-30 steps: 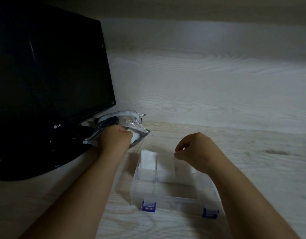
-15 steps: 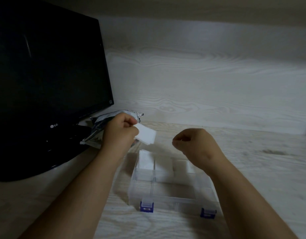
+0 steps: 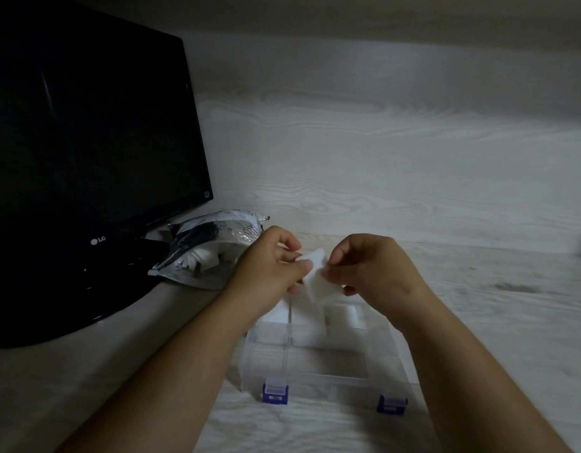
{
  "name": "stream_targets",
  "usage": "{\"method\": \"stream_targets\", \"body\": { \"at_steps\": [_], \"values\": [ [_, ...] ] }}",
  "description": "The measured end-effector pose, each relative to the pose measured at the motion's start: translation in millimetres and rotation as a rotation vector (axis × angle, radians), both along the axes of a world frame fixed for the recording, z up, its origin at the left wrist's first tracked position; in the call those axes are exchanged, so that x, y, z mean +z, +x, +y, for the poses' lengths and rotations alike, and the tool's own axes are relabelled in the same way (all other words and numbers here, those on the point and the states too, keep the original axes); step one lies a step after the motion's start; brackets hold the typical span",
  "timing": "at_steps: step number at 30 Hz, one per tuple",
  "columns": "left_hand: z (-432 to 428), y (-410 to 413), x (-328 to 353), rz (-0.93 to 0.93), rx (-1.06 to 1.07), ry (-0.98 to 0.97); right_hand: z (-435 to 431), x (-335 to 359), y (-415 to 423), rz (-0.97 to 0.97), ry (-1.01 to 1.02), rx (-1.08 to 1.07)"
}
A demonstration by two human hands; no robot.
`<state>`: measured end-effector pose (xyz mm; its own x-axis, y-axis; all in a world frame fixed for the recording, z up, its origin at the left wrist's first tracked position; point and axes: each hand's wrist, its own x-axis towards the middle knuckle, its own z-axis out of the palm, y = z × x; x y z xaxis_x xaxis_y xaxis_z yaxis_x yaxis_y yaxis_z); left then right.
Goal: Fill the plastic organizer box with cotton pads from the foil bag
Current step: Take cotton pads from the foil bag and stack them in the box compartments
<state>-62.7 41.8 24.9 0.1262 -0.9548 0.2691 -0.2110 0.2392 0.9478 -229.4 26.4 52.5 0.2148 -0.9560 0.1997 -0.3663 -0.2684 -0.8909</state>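
A clear plastic organizer box (image 3: 328,380) with two blue latches sits on the pale wooden surface below my hands. White cotton pads (image 3: 341,317) lie in its far compartments. Above the box, my left hand (image 3: 269,273) and my right hand (image 3: 374,269) both pinch one white cotton pad (image 3: 318,279) between them. The silver foil bag (image 3: 214,250) lies open to the left, against the monitor's foot, with more white pads showing inside.
A black monitor (image 3: 86,132) on a round black base (image 3: 63,308) fills the left side. A pale wood-grain wall (image 3: 397,165) rises behind the surface. The wooden surface (image 3: 511,322) stretches out to the right of the box.
My left hand drew a pad out of the foil bag and carried it right, over the box. My right hand came in and took hold of the pad's other side.
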Motion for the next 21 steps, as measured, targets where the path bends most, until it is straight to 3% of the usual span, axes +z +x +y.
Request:
{"method": "stream_targets", "body": {
  "at_steps": [6,11,21],
  "values": [
    [-2.0,-11.1,-9.0,-0.189,-0.048,-0.005,-2.3,5.9,-9.4,0.094,0.085,-0.083],
    [1.4,-16.2,-12.7,-0.617,0.061,-0.06,-2.8,9.3,-10.2,0.288,0.184,-0.115],
    [0.7,-17.1,-16.9,-0.763,-0.151,-0.009,-4.7,11.5,-7.4,0.461,0.404,-0.09]
  ]
}}
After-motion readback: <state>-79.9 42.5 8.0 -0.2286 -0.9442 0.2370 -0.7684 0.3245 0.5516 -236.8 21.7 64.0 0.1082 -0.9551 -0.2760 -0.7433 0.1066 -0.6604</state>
